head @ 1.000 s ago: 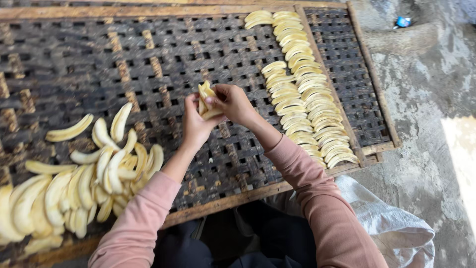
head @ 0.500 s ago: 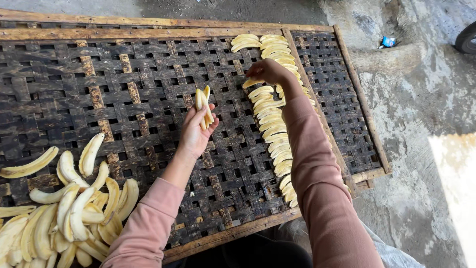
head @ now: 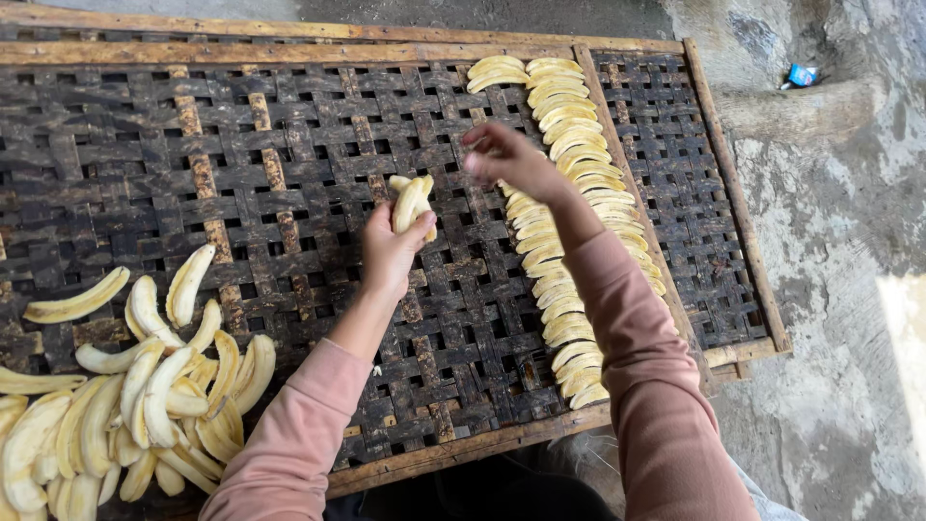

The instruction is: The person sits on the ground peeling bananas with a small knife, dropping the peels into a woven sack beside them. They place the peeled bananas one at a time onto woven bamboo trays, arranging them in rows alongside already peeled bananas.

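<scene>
Banana slices (head: 412,201) — small bunch clamped upright in left hand (head: 391,253), over middle of woven rack (head: 289,154), handy for picking. Right hand (head: 506,159) blurred beside laid rows (head: 569,193); finger state unclear. Loose pile (head: 125,386) lies at rack's left — supply.

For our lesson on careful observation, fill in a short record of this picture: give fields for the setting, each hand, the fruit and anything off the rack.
setting: dark woven drying rack with a wooden frame, on a concrete floor
left hand: left hand grips a small bunch of peeled banana slices
right hand: right hand blurred, above the rack beside the rows; whether it holds anything cannot be told
laid out: two overlapping rows of banana slices
loose: heap of peeled banana slices at the rack's left end
off the rack: small blue object
</scene>
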Tool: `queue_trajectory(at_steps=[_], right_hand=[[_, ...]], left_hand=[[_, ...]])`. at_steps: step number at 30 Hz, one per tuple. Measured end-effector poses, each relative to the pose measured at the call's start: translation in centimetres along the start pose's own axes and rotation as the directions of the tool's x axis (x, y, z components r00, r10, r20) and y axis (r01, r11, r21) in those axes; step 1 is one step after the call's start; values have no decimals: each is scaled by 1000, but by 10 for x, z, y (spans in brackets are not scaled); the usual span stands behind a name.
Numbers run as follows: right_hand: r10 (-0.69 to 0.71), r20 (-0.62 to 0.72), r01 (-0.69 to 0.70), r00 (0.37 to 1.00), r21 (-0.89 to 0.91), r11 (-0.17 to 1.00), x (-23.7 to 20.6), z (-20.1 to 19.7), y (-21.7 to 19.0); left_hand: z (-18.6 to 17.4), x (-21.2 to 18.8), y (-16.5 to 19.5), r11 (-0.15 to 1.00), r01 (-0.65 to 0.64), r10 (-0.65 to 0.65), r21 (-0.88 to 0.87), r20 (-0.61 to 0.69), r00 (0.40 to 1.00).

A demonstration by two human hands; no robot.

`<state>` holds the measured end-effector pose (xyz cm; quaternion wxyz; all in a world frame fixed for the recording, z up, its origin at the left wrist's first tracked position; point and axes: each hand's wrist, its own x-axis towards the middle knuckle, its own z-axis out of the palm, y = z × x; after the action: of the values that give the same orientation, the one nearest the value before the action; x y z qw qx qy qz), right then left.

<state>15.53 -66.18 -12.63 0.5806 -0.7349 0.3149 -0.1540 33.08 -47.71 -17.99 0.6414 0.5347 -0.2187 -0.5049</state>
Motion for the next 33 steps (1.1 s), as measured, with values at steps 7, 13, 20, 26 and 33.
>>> queue_trajectory(at_steps=[7,13,20,26,33], right_hand=[[74,62,-78,995,69,995,-21,90,-5],[-36,-62,48,997,205,978,-9,93,32],[77,-71,-45,995,367,929,16,28,55],[-26,-202,-43,979,-327,944,33,-59,69],[46,-265,-126,963,-293,948,31,-95,90]], left_hand=[[5,2,6,921,-185,207,342,-31,978],[11,-10,10,920,-155,138,359,72,988],[7,1,8,984,-178,177,12,32,984],[1,2,9,983,-178,177,36,36,984],[5,0,13,990,-95,92,107,37,995]])
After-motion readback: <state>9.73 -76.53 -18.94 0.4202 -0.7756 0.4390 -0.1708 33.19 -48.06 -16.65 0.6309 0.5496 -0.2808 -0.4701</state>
